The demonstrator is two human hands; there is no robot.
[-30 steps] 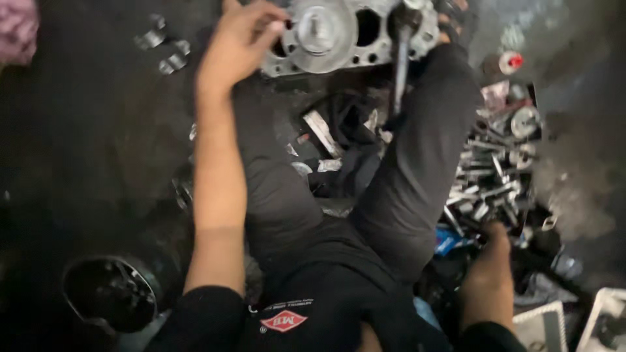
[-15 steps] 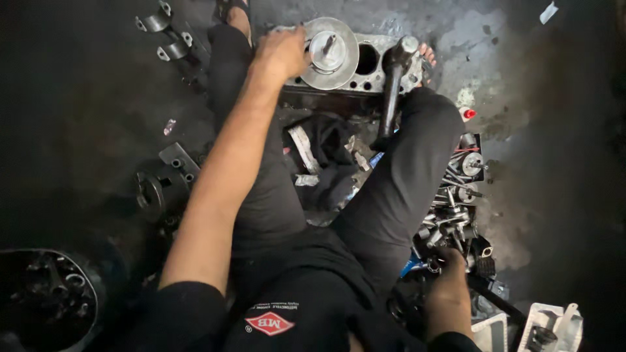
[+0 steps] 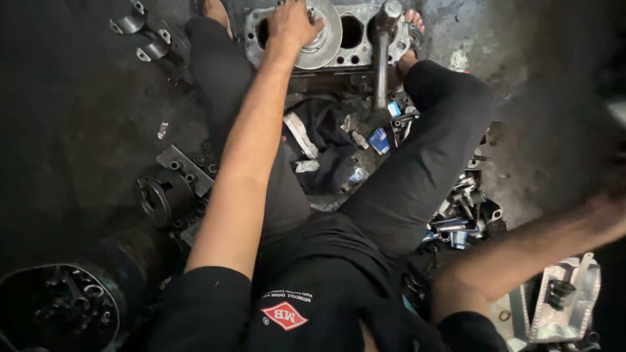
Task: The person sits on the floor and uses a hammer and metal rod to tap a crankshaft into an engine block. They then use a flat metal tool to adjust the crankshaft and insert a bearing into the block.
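Note:
I sit on a dark floor with my legs spread around a grey engine block point(image 3: 355, 32) at the top of the head view. My left hand point(image 3: 290, 26) reaches forward and grips a round metal disc point(image 3: 323, 52) lying on top of the block. A steel rod-like tool point(image 3: 381, 62) stands upright against the block, just right of the disc. My right hand point(image 3: 610, 218) is stretched out to the far right edge, blurred, above the floor beside a metal tray point(image 3: 567, 300); its fingers cannot be made out.
A heap of bolts and sockets point(image 3: 463, 208) lies by my right leg. Rags and small parts point(image 3: 326, 153) sit between my legs. A black bowl point(image 3: 59, 306) with parts is at lower left, a metal bracket point(image 3: 171, 189) at left, and bearing caps point(image 3: 140, 36) at upper left.
My right arm has lifted off the heap of bolts and swung out to the right. My left hand has stayed on the disc.

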